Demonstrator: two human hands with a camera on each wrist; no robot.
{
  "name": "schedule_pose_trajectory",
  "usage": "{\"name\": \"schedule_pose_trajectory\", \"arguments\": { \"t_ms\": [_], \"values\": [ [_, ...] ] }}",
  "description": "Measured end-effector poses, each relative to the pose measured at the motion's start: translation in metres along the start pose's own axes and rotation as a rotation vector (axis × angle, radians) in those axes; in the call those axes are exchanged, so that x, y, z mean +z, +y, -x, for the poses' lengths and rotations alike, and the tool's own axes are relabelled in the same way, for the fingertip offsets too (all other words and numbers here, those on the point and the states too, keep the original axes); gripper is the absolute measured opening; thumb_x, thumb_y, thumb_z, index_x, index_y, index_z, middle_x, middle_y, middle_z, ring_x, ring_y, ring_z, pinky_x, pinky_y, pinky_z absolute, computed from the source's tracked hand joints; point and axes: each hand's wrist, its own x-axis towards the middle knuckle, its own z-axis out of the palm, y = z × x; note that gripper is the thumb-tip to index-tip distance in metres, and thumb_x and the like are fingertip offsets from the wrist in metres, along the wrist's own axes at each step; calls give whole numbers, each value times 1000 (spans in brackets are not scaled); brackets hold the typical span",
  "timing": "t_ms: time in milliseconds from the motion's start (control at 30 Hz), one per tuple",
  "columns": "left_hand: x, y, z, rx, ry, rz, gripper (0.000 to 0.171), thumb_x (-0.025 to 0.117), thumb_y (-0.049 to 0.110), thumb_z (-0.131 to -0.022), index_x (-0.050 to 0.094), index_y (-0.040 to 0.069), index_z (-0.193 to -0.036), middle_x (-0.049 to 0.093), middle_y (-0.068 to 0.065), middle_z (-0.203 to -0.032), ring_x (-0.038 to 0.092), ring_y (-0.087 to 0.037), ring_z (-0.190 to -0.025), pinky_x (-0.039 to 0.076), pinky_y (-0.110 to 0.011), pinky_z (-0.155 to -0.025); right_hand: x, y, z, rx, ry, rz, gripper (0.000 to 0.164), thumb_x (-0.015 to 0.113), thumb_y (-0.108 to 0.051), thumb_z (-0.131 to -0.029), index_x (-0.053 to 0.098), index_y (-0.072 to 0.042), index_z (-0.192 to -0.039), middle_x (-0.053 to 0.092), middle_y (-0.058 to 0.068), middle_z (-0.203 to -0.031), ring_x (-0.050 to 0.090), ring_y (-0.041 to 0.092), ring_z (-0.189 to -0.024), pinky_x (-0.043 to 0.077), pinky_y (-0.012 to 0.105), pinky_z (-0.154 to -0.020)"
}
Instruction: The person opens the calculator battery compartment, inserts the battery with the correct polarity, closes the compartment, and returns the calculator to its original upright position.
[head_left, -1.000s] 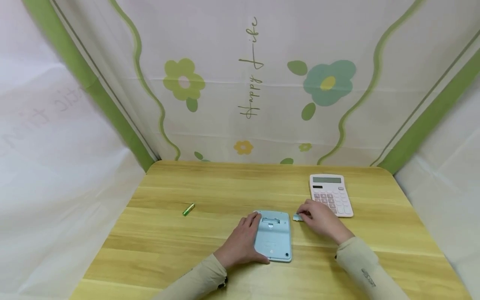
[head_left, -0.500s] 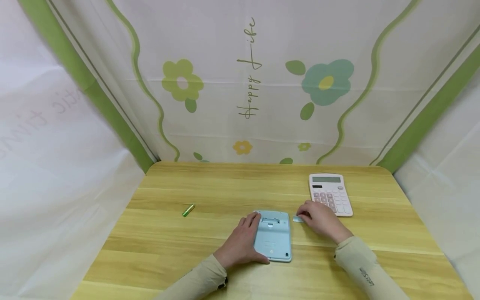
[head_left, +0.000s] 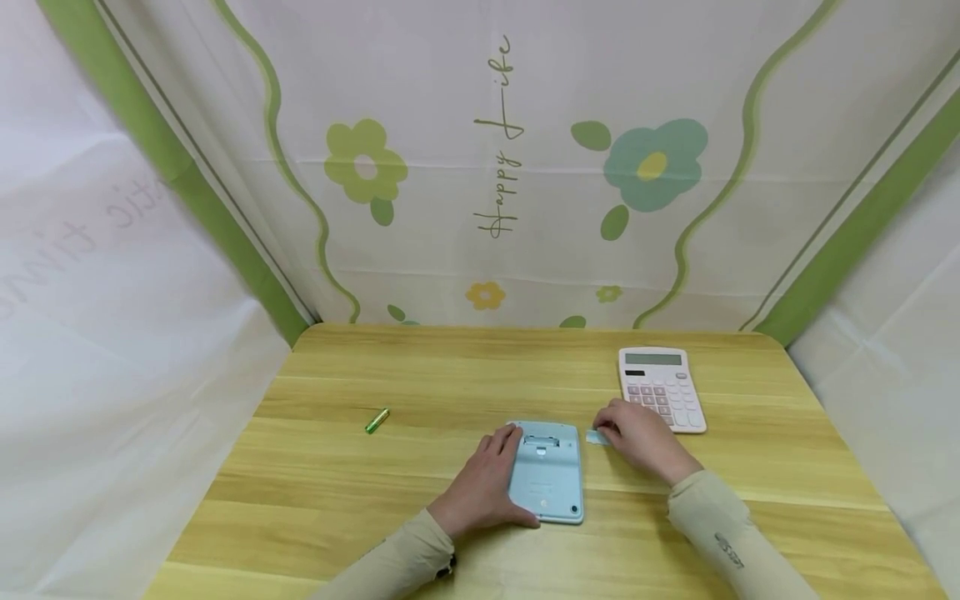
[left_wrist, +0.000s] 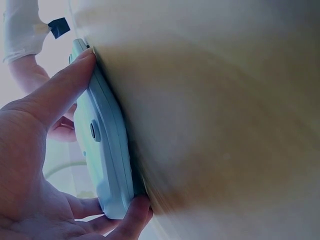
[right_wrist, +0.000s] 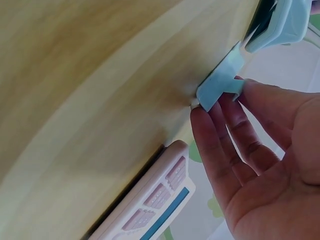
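A light blue calculator (head_left: 558, 487) lies face down on the wooden table, its battery compartment (head_left: 542, 441) uncovered near the far end. My left hand (head_left: 480, 487) grips it along the left side, thumb at the near edge and fingers at the far corner. To the right, a small light blue battery cover (right_wrist: 220, 80) with a bent tab is pinched between the thumb and fingers of my right hand (head_left: 645, 442). In the right wrist view the cover's flat side is close to the tabletop, just beside the calculator.
A pink calculator (head_left: 652, 367) lies face up behind my right hand, which overlaps its lower keys. One green battery (head_left: 377, 420) rests on the left part of the table (head_left: 315, 500). A white curtain (head_left: 435, 250) with flowers hangs at the back edge.
Both hands stay nearly in place. The battery cover has tilted and shifted very slightly in my right fingers.
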Motion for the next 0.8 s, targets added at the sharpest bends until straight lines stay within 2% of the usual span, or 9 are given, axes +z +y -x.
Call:
{"name": "schedule_pose_trajectory", "arguments": {
  "t_ms": [467, 800],
  "values": [
    [-2, 1, 0, 10, 3, 1, 130, 94, 62, -63, 29, 5, -161, 39, -13, -161, 48, -30, -135, 49, -42, -112, 2, 3, -3, -30, 32, 29, 8, 77, -8, -90, 80, -14, -95, 69, -1, -89, 63, 13, -80, 58, 39, -75],
    [-1, 1, 1, -1, -1, 5, 130, 94, 62, -63, 29, 6, -161, 38, -12, -162, 48, -29, -135, 49, -42, -113, 2, 1, -1, -19, 9, 10, 9, 78, -9, -90, 79, -13, -97, 68, -2, -90, 61, 12, -79, 57, 38, -75]
  ]
}}
